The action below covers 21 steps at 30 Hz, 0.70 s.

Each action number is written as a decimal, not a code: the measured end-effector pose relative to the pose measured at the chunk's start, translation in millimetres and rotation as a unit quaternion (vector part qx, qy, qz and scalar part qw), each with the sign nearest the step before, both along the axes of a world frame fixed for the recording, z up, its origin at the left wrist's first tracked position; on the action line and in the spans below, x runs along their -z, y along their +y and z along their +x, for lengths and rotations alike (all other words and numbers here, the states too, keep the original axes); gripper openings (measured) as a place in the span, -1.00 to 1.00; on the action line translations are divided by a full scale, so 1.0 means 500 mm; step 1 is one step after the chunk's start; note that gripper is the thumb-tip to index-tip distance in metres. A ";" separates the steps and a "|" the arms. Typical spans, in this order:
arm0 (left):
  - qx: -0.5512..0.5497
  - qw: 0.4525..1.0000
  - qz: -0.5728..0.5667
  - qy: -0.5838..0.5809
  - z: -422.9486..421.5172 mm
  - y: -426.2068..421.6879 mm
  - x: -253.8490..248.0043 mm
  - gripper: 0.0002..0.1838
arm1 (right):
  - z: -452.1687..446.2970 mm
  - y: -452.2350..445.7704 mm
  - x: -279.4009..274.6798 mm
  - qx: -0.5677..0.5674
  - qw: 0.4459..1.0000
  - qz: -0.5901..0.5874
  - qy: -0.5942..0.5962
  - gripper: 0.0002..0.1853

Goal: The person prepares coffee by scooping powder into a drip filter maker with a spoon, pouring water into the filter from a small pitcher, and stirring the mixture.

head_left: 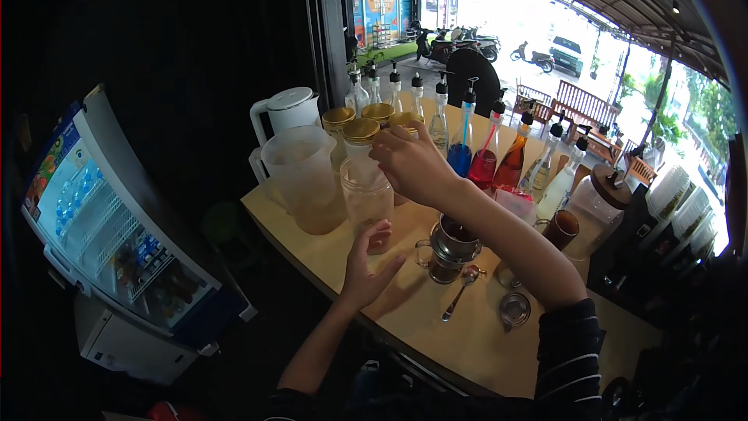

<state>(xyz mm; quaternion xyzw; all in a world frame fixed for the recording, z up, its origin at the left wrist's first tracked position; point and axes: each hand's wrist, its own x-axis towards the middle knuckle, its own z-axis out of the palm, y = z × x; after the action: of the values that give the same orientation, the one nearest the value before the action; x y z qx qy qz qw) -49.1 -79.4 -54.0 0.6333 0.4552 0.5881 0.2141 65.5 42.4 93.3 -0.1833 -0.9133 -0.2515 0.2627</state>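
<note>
Near the middle of the wooden counter stands an open clear jar. My left hand is at its lower front, fingers apart, with nothing in its palm. Over the jar's right rim is my right hand, its fingers bent together; what they hold, if anything, is hidden. A gold-lidded jar stands just behind. To the left is a large frosted pitcher. Right of my left hand sit a glass cup with a metal filter on top, a spoon and a small metal lid.
Pump bottles line the counter's back edge, some with blue, red and orange liquid. A white kettle stands back left, a brown-lidded container at the right. A lit fridge is at the far left.
</note>
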 end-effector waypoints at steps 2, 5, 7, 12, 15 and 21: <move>0.017 1.000 -0.005 0.018 0.015 0.005 -0.003 -0.29 | 0.036 -0.015 0.002 -0.058 0.991 -0.080 0.092 -0.79; 0.061 0.996 -0.039 0.052 0.049 0.031 0.009 -0.30 | 0.111 -0.050 0.006 -0.040 0.988 -0.115 0.094 -0.78; 0.112 0.991 -0.054 0.055 0.054 0.062 0.042 -0.38 | 0.170 -0.085 0.009 -0.024 0.984 -0.146 0.102 -0.79; 0.118 0.987 -0.106 0.004 0.059 0.072 0.064 -0.69 | 0.324 -0.158 0.057 0.043 0.946 -0.244 0.209 -0.78; 0.124 0.987 -0.099 -0.013 0.053 0.054 0.062 -0.67 | 0.413 -0.199 0.111 0.068 0.910 -0.305 0.272 -0.75; 0.075 0.993 -0.089 -0.023 0.022 0.030 0.078 -0.71 | 0.532 -0.205 0.266 0.218 0.865 -0.307 0.331 -0.73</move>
<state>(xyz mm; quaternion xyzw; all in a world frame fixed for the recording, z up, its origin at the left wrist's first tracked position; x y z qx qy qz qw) -38.0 -64.4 -92.8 0.6303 0.4523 0.5417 0.3235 331.6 -59.9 -39.8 -0.5211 -0.7406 0.0659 0.4190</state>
